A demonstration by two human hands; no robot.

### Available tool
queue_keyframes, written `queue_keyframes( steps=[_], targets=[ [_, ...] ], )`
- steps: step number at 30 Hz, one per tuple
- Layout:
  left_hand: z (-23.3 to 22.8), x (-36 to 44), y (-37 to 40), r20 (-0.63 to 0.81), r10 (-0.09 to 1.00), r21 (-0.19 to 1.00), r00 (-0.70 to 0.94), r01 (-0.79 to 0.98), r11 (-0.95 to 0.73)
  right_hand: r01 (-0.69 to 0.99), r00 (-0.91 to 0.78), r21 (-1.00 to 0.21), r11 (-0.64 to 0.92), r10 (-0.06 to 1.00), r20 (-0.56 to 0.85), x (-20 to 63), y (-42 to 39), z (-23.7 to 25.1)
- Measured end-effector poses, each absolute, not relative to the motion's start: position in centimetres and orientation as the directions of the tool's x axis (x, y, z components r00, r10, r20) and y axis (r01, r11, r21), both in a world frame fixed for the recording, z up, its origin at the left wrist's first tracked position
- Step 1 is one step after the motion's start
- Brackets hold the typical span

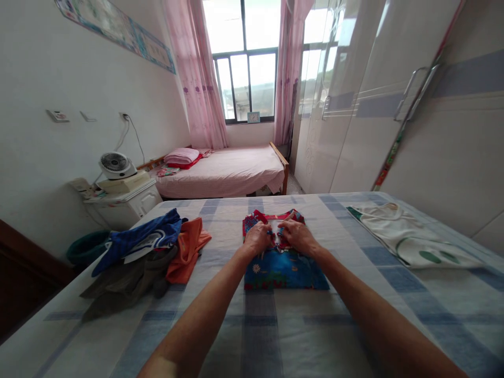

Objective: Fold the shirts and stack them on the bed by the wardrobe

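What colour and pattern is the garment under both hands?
Bright blue floral-print garment with red trim, clearest in the head view.

You are pressing your left hand (258, 237) and right hand (296, 234) onto a garment (283, 265) showing bright blue with small flowers and a red, patterned top edge. Under it, a bedsheet (275, 325) is showing broad blue-and-white checks. To your left, a pile of clothes (145, 252) is mixing royal blue, orange and dull grey-brown. To your right, a cream top (409, 239) is showing green trim and green spots. Behind, a second bed (228, 170) is wearing pale pink, with pink flowered curtains (200, 79) hanging at the window.
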State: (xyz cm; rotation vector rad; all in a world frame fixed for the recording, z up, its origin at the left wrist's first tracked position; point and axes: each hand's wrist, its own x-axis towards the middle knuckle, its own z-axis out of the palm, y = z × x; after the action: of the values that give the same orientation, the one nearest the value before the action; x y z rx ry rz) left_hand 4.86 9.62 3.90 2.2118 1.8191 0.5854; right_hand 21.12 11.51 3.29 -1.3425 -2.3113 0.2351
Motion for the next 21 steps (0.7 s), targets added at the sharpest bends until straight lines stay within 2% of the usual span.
queue_keyframes(
  steps=[3,7,9,13,21],
  targets=[
    [2.6,4.8,10.0,0.171,0.972,0.418,0.164,0.881,-0.222,0.792,-0.425,-0.335,0.511,0.855,0.298,20.7,11.7,1.9],
    [1.4,4.7,9.7,0.26,0.949,0.424,0.179,0.862,-0.278,0.782,-0.438,-0.328,0.529,0.842,0.315,20.9,11.5,1.0],
    [1.0,4.4,9.7,0.297,0.931,0.427,0.214,0.842,-0.33,0.777,-0.441,-0.333,0.534,0.84,0.316,21.0,11.6,0.9],
    [0.8,3.7,10.2,0.282,0.903,0.47,0.323,0.774,-0.424,0.776,-0.434,-0.342,0.53,0.842,0.32,21.0,11.9,0.9],
    [1.5,3.9,10.8,0.289,0.916,0.552,0.278,0.734,-0.397,0.78,-0.415,-0.327,0.534,0.832,0.368,20.8,11.7,0.4]
  ],
)
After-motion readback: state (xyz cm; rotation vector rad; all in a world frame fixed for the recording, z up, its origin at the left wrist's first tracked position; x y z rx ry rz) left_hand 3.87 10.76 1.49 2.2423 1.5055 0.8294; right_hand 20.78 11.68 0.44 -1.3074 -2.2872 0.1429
